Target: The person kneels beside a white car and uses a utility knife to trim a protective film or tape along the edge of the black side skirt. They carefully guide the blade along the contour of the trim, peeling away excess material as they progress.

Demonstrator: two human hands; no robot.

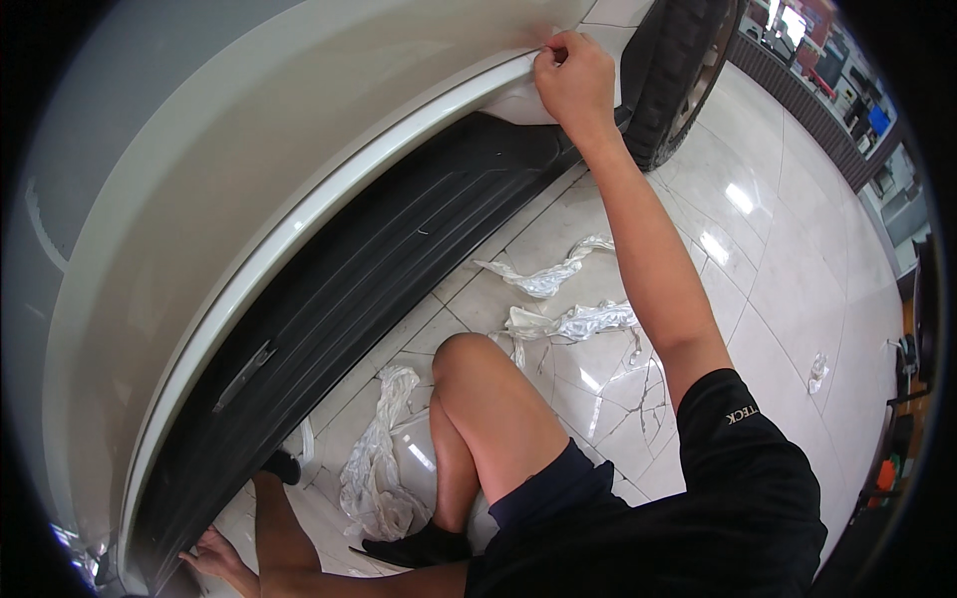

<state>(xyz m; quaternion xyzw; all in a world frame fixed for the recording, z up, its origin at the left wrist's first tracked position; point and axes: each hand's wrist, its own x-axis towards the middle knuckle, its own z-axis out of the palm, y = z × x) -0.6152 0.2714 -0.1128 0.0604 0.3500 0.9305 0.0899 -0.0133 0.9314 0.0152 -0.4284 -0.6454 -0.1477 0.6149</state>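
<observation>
My right hand (pixel 575 85) reaches up to the far end of a car's pale sill strip (pixel 299 225), close to the tire (pixel 688 75). Its thumb and fingers are pinched together against the bodywork; what lies between them, if anything, is too small to make out. Low at the left, my left hand (pixel 214 558) is beside the near end of the black running board (pixel 399 234), thumb and fingers apart, with nothing visible in it. The beige car door (pixel 229 130) rises above the strip.
Crumpled strips of clear film lie on the tiled floor: one long bunch (pixel 379 458) by my foot, another strip (pixel 573 321) beyond my knee, and a further strip (pixel 548 274) near the running board. A small film scrap (pixel 818 373) is at the right. A cluttered counter (pixel 817 90) stands beyond the wheel.
</observation>
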